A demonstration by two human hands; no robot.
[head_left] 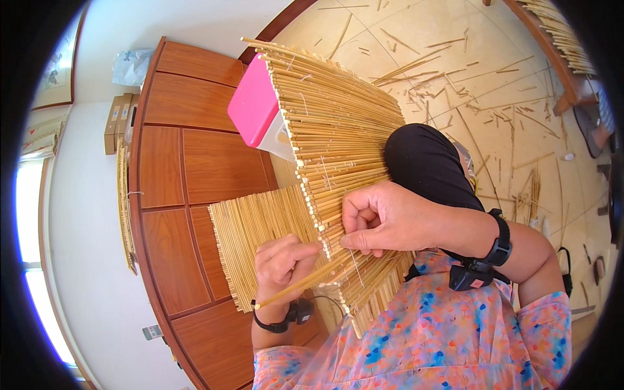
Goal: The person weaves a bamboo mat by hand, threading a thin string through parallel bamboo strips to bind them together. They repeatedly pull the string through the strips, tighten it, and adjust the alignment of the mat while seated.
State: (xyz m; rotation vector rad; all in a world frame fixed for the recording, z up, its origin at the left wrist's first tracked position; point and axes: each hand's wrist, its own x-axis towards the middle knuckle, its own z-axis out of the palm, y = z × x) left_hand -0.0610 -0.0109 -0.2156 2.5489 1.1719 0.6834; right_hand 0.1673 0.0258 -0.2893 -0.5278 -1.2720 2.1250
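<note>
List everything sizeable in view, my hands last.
Stick mat: one, tan, centre
Farther mat: one, tan, left of centre
Slanting stick: one, tan, lower centre
Container: one, pink and white, behind stick mat
Cabinet: one, brown, left
Window: one, white, far left
Loose sticks: many, tan, on floor
Wooden stand: one, brown, top right
Shirt: one, multicoloured, lower right
Wristbands: two, black, wrists
Left hand: one, beside stick mat
Right hand: one, on stick mat

The pale tiled floor (497, 36) is littered with loose sticks (411, 67), long and short, lying at many angles. At the upper right, a brown wooden surface (545, 47) carries more sticks (567, 40)
</note>
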